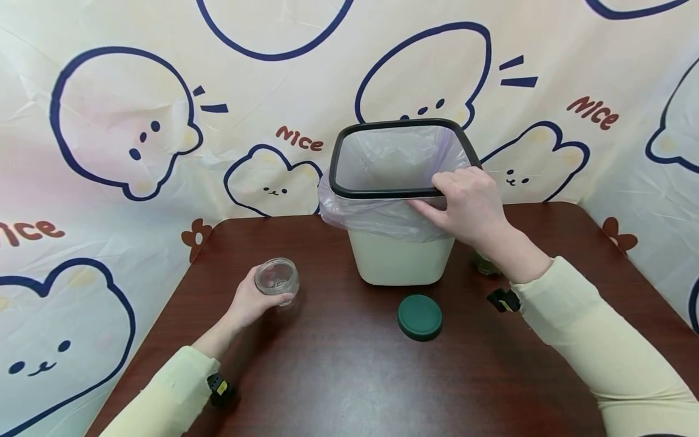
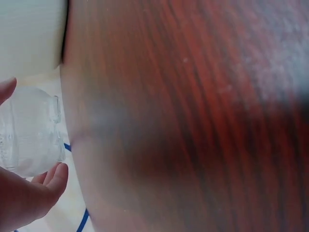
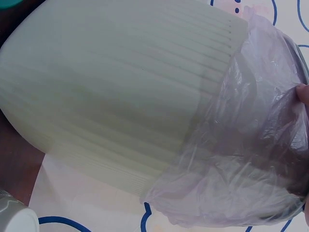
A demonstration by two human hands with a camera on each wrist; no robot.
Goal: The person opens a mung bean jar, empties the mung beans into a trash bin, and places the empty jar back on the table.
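Note:
My left hand [image 1: 252, 301] holds a clear glass jar [image 1: 277, 276] over the left part of the table, thumb and fingers around its sides. Its bare glass [image 2: 36, 130] also shows in the left wrist view, with no lid on it. My right hand [image 1: 471, 203] grips the black rim of a pale trash bin [image 1: 401, 258] at its front right corner, the thumb pressing the bag below the rim. A translucent lilac trash bag [image 3: 231, 150] lines the bin and folds over its outside. A round green lid [image 1: 419, 317] lies on the table in front of the bin.
A green item [image 1: 485, 264], mostly hidden behind my right wrist, stands right of the bin. A white-ended cylindrical thing [image 3: 21, 220] shows at the lower left of the right wrist view. Printed cloth [image 1: 273, 109] hangs behind the dark wooden table [image 1: 338, 370].

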